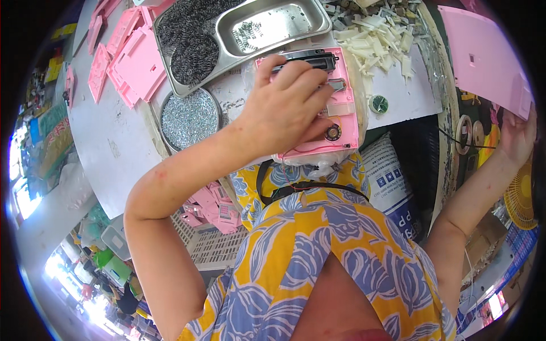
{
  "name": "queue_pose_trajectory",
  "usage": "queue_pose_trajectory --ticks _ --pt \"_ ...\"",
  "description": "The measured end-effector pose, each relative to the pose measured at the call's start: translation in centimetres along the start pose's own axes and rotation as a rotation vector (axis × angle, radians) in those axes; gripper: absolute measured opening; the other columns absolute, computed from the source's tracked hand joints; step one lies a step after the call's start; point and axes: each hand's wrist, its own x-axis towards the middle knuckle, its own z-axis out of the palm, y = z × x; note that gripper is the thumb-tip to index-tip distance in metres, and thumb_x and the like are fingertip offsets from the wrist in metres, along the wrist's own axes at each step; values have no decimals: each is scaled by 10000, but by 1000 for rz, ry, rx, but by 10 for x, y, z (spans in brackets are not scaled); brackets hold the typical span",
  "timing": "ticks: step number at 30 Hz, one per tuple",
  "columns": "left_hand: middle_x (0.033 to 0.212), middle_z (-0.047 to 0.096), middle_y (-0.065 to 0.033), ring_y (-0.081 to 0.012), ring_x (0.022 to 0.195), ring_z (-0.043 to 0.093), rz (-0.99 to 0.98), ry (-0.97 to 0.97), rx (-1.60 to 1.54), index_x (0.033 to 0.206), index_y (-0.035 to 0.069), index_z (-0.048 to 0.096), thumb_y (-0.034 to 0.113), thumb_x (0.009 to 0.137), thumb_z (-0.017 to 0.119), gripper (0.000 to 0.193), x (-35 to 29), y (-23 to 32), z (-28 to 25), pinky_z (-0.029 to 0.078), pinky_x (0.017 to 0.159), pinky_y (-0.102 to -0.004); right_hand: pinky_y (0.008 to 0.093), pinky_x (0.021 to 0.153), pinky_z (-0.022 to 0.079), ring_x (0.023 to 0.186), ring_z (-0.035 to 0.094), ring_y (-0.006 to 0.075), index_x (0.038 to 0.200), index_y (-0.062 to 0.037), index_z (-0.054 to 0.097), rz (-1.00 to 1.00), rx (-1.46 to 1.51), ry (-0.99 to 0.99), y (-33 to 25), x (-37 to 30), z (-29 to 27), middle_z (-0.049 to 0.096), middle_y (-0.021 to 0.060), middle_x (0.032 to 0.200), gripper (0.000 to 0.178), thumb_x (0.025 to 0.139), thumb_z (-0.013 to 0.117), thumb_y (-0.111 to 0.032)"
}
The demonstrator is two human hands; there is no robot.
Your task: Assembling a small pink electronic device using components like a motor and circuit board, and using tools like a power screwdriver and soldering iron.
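My left hand rests on an open pink plastic housing at the table's near edge, fingers bent over its black strip and inner parts. A small round black part sits in the housing just right of my thumb. Far out to the right, my right hand grips the lower edge of a flat pink panel and holds it up beside the table.
A steel tray and a bed of dark springs lie behind the housing. A round dish of silver screws sits left of my wrist. Pink plastic covers are stacked at the left, white plastic pieces at the right.
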Motion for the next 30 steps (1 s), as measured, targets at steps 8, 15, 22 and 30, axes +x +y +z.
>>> queue_pose_trajectory --ticks 8,15,22,30 --pt "1427 516 -34 -223 1261 467 26 -109 199 1329 76 608 574 803 650 726 -13 17 7 167 1132 -609 327 737 499 1011 632 212 1294 48 573 203 -111 269 2 -14 3 656 166 1184 357 1039 546 -200" --pt "1465 489 -33 -213 1347 421 111 -167 241 1326 59 606 617 782 627 779 -15 11 5 141 1171 -669 229 600 399 868 615 118 1249 31 623 159 -43 250 6 -39 28 692 138 1148 323 1041 552 -206" --pt "1527 445 -19 -203 1416 360 181 -212 202 1381 85 585 644 794 613 811 -12 -5 -1 111 1186 -663 196 542 359 858 617 83 1225 36 628 173 8 118 8 -45 23 699 125 1122 310 1050 535 -203" --pt "1561 411 -6 -173 1465 305 253 -268 151 1435 143 526 669 805 583 823 -8 -21 -2 93 1200 -654 180 511 345 807 606 65 1236 36 608 179 51 66 11 -50 41 693 121 1113 310 1065 488 -193"
